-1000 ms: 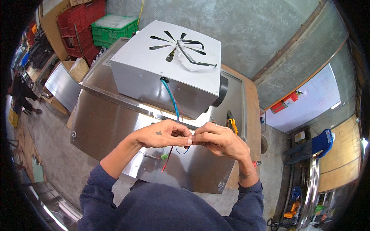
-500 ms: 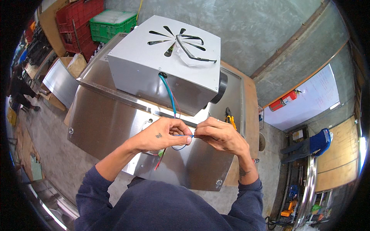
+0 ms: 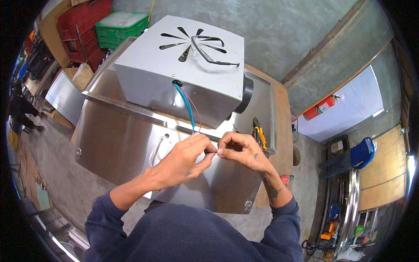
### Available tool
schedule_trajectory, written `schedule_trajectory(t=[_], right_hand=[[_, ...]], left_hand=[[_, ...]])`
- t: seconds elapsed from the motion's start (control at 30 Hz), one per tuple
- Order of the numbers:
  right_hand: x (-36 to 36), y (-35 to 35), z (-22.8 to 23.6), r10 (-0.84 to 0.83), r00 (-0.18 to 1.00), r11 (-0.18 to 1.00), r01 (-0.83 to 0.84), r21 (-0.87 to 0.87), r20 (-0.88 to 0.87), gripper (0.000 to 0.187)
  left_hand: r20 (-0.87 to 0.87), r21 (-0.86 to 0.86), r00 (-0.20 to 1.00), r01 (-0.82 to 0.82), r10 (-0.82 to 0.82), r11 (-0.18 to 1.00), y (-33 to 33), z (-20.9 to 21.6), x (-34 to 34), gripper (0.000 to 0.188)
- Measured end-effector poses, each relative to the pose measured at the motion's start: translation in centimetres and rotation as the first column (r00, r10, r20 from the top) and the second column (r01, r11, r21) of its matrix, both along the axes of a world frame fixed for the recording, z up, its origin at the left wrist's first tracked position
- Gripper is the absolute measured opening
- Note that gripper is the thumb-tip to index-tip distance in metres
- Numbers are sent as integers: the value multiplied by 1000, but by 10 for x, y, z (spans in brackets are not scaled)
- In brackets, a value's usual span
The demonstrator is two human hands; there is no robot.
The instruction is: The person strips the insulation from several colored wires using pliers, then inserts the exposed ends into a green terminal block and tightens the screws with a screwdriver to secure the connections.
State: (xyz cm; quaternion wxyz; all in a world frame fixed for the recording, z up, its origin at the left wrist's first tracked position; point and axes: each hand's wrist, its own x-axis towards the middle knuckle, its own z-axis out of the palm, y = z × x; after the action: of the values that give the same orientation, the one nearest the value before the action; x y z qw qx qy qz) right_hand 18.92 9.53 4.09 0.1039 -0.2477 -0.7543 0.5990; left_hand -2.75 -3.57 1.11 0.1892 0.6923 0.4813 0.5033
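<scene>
My left hand (image 3: pixel 185 159) and my right hand (image 3: pixel 244 150) meet tip to tip above the steel panel, both closed in a pinch. Between the fingertips is a thin wire, mostly hidden by the fingers. Teal-blue wires (image 3: pixel 186 101) and a thin red wire (image 3: pixel 197 109) come out of a hole in the grey metal box (image 3: pixel 148 65) and run down behind my left hand. A white cable (image 3: pixel 156 150) rises from a hole in the steel panel (image 3: pixel 113 139), next to my left wrist.
Safety glasses (image 3: pixel 214 56) lie on the slotted box top. Yellow-and-black pliers (image 3: pixel 259 133) rest right of my right hand. A black round duct collar (image 3: pixel 247 94) sticks out of the box. Crates (image 3: pixel 122 30) stand behind. A person in blue (image 3: pixel 362 155) is at far right.
Both hands have turned, and their fingertips now meet closely; the blue wire seen between them is mostly covered. The red and black wire ends below my left hand are no longer visible. The view shifted slightly.
</scene>
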Motion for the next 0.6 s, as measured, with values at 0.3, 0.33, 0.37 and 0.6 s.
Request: schedule_trajectory(t=[0.3,0.33,0.37,0.6], right_hand=[[-8,-16,-22,-95,955,870,217,443,-280,34],[-7,-14,-26,-43,945,752,243,612,-323,34],[-7,-11,-30,16,935,601,274,751,-353,35],[-13,-12,-34,193,938,335,214,918,-289,42]], left_hand=[[326,-570,943,139,68,810,3,8,-26,20],[423,-558,904,212,55,803,7,1,-28,21],[516,-537,855,284,44,794,9,-2,-30,22],[603,-511,798,388,-2,767,13,-2,-34,21]])
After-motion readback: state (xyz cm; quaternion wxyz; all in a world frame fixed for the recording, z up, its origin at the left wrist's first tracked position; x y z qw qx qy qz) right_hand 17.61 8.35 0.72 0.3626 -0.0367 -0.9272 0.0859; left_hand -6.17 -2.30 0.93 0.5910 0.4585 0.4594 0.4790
